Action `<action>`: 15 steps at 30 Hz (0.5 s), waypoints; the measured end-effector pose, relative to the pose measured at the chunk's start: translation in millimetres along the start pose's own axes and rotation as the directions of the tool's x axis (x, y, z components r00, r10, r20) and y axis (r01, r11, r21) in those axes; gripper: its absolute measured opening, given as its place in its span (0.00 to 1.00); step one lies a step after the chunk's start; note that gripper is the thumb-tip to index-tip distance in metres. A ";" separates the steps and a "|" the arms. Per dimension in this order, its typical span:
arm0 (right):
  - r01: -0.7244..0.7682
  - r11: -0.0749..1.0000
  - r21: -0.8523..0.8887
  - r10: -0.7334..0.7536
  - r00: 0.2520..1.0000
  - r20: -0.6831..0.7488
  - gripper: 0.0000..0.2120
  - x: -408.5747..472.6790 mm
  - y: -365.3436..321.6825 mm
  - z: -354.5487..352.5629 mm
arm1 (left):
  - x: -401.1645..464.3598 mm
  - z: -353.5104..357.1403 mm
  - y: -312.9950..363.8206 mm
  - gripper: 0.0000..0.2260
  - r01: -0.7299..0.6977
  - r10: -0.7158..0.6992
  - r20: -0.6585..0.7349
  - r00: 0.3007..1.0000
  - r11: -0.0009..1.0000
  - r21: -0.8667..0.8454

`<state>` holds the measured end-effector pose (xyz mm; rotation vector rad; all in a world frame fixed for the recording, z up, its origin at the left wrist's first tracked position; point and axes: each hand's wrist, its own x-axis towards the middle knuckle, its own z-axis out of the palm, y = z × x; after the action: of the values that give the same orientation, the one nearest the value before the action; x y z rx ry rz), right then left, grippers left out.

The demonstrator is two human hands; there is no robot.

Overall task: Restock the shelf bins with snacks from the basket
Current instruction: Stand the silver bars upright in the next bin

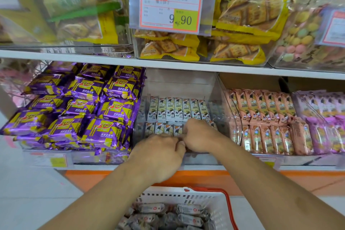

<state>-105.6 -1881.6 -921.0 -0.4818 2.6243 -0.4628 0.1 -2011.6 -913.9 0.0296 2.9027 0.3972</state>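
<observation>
A shop: shelves of clear bins packed with wrapped snacks, a price tag reading 9.90, probably another tag blurred at far right.

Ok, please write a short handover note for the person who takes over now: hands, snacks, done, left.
Left hand and right hand: both in the front of the clear middle bin, fingers curled at the front row; what they hold is hidden.
Done: back row of white snack packs stands full; front row part filled.
Left: finish the front row. The basket below still holds many wrapped snacks.
</observation>
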 end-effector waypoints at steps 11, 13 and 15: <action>-0.051 0.986 -0.159 0.022 0.984 -0.179 0.07 -24.6 9.9 -32.5 | -3.6 5.1 5.5 0.15 0.023 -0.019 -0.054 0.998 0.997 0.071; -0.070 0.965 -0.253 0.034 0.989 -0.145 0.05 -29.0 4.4 -30.7 | -3.8 3.1 6.1 0.16 0.018 -0.015 -0.041 0.999 0.997 0.074; -0.076 0.948 -0.308 0.033 0.989 -0.141 0.11 -28.4 0.7 -28.7 | -3.9 0.2 6.0 0.17 0.008 -0.007 -0.009 1.000 0.997 0.072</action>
<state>-95.0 -1862.6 -886.9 -0.4886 2.8478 -0.0584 3.9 -2005.9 -911.7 0.0284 2.9237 0.2926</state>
